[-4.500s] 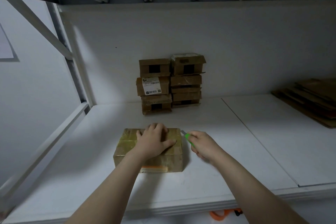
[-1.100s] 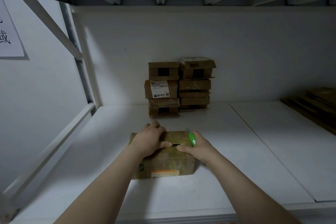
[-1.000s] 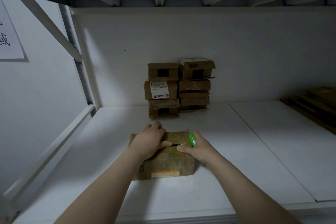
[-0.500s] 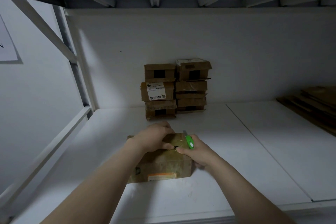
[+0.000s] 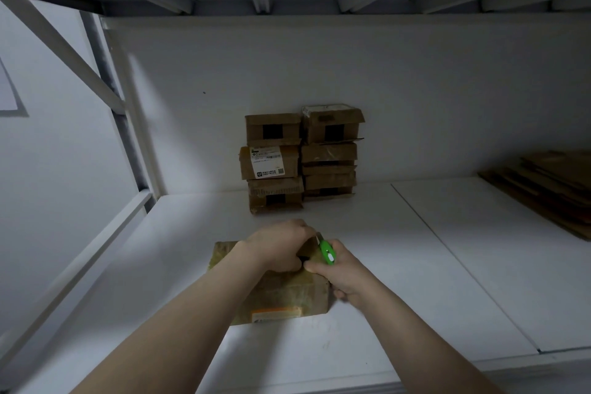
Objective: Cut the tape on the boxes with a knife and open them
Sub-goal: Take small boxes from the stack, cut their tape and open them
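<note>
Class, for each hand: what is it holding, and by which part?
The right hand grips the green knife by its handle. The left hand lies on top of the taped box; whether it grips a flap cannot be told.

Head view, forward-down (close) onto shelf (image 5: 367,233)

The view is dim and grey-blue. Soft light pools on the far left of the white shelf (image 5: 198,221) and the back wall (image 5: 319,67); the taped box (image 5: 287,297) has its near face in shade. The green knife (image 5: 327,252) is the only vivid colour. Left-edge struts (image 5: 70,51) bow from wide-angle distortion.
</note>
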